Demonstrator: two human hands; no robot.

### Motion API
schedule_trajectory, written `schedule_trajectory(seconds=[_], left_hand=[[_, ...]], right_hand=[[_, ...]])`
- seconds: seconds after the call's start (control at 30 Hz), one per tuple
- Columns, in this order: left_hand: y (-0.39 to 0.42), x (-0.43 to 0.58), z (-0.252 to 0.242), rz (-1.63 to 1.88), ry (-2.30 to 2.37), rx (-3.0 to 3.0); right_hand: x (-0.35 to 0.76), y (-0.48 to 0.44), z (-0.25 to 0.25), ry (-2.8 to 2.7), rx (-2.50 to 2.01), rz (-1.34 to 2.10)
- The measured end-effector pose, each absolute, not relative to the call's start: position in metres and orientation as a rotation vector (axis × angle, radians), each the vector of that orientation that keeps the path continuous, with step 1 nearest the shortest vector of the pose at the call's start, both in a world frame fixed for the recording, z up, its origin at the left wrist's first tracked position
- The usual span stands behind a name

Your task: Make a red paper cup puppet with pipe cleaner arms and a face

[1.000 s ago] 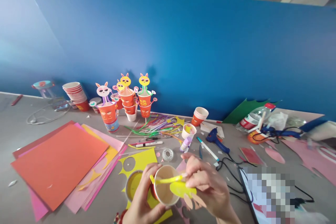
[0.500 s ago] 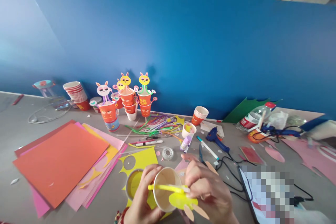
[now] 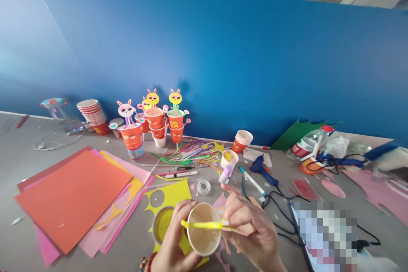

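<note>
My left hand [image 3: 177, 231] is closed around a white-lined paper cup [image 3: 204, 244], its open mouth facing me. Across that mouth lies a yellow pipe cleaner [image 3: 205, 225], its left end close to my left fingers. At the right rim, my right hand [image 3: 250, 223] pinches the other end, where a paper cutout [image 3: 232, 229] shows almost edge-on, largely hidden by fingers. Under my left hand are yellow paper with round holes [image 3: 178, 189] and a round ring-shaped rim [image 3: 157, 225].
Finished cup figures with rabbit heads [image 3: 130, 136] stand by the blue wall. Coloured paper sheets [image 3: 73, 195] lie left. Pipe cleaners [image 3: 188, 153], a tape roll [image 3: 203, 187], a marker [image 3: 253, 180] and a blue glue gun [image 3: 264, 170] with its cord lie ahead; a tablet-like screen [image 3: 304, 242] is right.
My right hand has turned the yellow cutout from facing me to nearly edge-on, so its ears no longer show. The pipe cleaner now lies more level across the cup, which stays in my left hand.
</note>
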State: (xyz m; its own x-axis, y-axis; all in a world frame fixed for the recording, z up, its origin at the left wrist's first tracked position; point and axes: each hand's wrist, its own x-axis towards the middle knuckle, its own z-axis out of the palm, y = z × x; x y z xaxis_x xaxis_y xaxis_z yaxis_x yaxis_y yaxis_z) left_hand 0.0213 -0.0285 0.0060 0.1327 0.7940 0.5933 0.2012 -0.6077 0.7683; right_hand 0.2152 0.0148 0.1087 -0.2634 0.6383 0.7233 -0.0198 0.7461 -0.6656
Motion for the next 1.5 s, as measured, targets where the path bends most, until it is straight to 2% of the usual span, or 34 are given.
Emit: schedule_trajectory(seconds=[0.3, 0.57, 1.0, 1.5], left_hand=[[-0.029, 0.02, -0.007, 1.43, 0.954, 1.846], [-0.026, 0.02, -0.006, 1.439, 0.867, 1.777], [-0.031, 0.02, -0.03, 1.257, 0.898, 1.502], [-0.028, 0.021, -0.027, 1.278, 0.907, 1.492]], right_hand=[[0.219, 0.014, 0.102, -1.699, -0.566, 0.72], [0.221, 0.016, 0.099, -1.679, -0.753, 0.765], [0.232, 0.021, 0.096, -1.699, -1.147, 0.868], [0.223, 0.024, 0.104, -1.651, -1.183, 0.956]])
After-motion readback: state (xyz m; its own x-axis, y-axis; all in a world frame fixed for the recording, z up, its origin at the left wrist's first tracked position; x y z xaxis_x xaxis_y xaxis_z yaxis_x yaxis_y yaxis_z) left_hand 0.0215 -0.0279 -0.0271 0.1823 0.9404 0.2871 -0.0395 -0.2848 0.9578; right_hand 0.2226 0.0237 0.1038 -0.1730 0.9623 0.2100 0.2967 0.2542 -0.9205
